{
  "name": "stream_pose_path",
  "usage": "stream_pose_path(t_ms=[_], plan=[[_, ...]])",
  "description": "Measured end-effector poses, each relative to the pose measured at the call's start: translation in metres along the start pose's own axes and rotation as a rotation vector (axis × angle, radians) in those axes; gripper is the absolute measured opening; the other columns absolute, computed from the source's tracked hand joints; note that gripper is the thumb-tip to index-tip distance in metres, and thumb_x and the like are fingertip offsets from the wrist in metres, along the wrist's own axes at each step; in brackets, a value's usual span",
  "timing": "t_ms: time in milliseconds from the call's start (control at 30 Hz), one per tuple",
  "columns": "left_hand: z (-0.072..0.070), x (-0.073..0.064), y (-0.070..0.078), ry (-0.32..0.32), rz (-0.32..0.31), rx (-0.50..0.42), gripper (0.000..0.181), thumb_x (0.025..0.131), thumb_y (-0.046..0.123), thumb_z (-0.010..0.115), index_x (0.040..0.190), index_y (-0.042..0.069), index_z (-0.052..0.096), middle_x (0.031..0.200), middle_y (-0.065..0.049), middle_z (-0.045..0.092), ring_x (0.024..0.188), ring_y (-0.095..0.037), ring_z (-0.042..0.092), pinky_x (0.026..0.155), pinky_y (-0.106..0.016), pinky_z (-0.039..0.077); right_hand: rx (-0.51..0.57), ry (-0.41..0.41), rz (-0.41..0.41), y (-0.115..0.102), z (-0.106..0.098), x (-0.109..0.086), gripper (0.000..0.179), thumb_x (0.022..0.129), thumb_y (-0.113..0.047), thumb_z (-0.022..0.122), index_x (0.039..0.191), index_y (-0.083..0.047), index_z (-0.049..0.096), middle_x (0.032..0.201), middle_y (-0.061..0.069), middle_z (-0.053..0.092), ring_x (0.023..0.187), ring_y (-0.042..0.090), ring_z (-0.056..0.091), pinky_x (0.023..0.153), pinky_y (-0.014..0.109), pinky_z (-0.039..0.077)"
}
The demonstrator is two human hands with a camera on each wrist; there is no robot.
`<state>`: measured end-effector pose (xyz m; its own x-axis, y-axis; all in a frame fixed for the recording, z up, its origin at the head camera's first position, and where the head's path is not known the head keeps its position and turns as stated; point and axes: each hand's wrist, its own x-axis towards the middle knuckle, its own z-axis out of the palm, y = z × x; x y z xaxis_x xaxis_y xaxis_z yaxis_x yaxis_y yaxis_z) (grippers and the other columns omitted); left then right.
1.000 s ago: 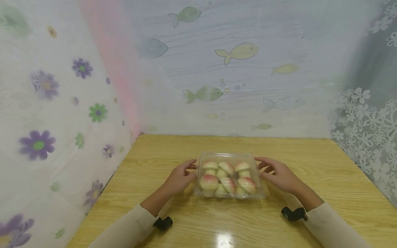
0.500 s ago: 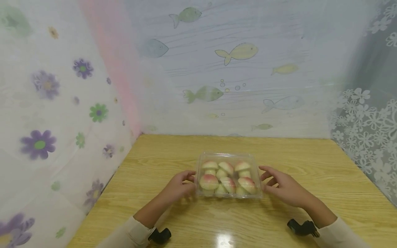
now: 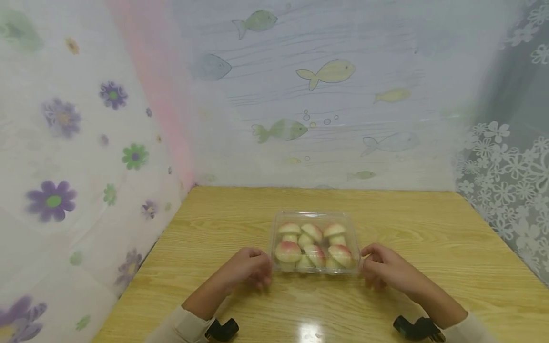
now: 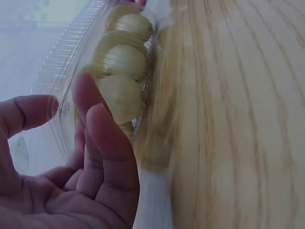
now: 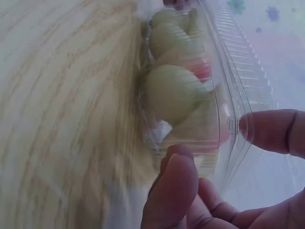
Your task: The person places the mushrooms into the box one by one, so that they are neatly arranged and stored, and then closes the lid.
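In the head view, a clear plastic clamshell box [image 3: 316,216] with several cream-and-pink mushroom-shaped pieces [image 3: 288,251] stands on the wooden table. My left hand [image 3: 245,267] is at its front left corner and my right hand [image 3: 388,269] at its front right corner. The left wrist view shows one left fingertip [image 4: 53,106] at the box's rim, the other fingers bent beside the side wall. Likewise in the right wrist view, a right fingertip [image 5: 247,126] meets the rim by a small tab, with curled fingers below it. How firmly either hand grips is hard to see.
The wooden table [image 3: 240,205] extends around the box. A fish-patterned sheet [image 3: 274,95] hangs behind it, a flowered sheet [image 3: 86,166] lines the left side, and a lace-patterned one [image 3: 506,166] the right. Black wrist cameras [image 3: 222,329] sit at both cuffs.
Both hands have slid from the box's sides toward me to its front corners, and their fingers have curled more. The box stays almost where it was.
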<state>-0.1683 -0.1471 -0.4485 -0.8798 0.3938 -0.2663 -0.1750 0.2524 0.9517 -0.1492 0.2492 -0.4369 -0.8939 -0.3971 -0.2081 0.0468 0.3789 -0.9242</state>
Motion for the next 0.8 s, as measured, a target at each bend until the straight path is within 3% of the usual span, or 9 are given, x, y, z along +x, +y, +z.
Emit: stream_pose_path(t_ms=[133, 333, 633, 800], plan=[[0.001, 0.0, -0.002, -0.043, -0.013, -0.022, 0.032, 0.096, 0.023, 0.062, 0.093, -0.008, 0.071, 0.075, -0.005, 0.072, 0.06, -0.013, 0.069, 0.056, -0.027, 0.056, 0.066, -0.053, 0.069, 0.003, 0.003, -0.002, 0.036, 0.106, -0.027, 0.051, 0.114, 0.007, 0.059, 0.092, 0.011, 0.066, 0.072, 0.021, 0.062, 0.058, 0.033, 0.053], [0.004, -0.002, -0.004, -0.057, -0.043, -0.087, 0.029, 0.096, 0.022, 0.06, 0.084, -0.002, 0.071, 0.067, -0.003, 0.071, 0.054, -0.01, 0.066, 0.054, -0.025, 0.054, 0.127, -0.153, 0.03, 0.008, 0.006, -0.002, 0.042, 0.109, -0.026, 0.042, 0.089, 0.0, 0.068, 0.077, 0.003, 0.067, 0.062, 0.011, 0.055, 0.052, 0.023, 0.045], [0.006, -0.002, -0.006, -0.071, -0.049, -0.153, 0.025, 0.096, 0.022, 0.062, 0.081, 0.003, 0.071, 0.065, -0.002, 0.07, 0.053, -0.009, 0.065, 0.055, -0.026, 0.055, 0.239, -0.18, -0.011, 0.017, 0.009, 0.0, 0.036, 0.108, -0.022, 0.043, 0.081, -0.008, 0.062, 0.066, -0.005, 0.059, 0.049, 0.003, 0.037, 0.047, 0.018, 0.034], [0.004, -0.001, -0.006, -0.09, -0.035, -0.176, 0.024, 0.097, 0.019, 0.061, 0.081, 0.004, 0.071, 0.066, -0.001, 0.071, 0.053, -0.009, 0.065, 0.056, -0.026, 0.056, 0.254, -0.186, -0.032, 0.018, 0.008, 0.0, 0.037, 0.109, -0.021, 0.042, 0.081, -0.009, 0.062, 0.065, -0.008, 0.058, 0.048, 0.002, 0.035, 0.047, 0.017, 0.033]])
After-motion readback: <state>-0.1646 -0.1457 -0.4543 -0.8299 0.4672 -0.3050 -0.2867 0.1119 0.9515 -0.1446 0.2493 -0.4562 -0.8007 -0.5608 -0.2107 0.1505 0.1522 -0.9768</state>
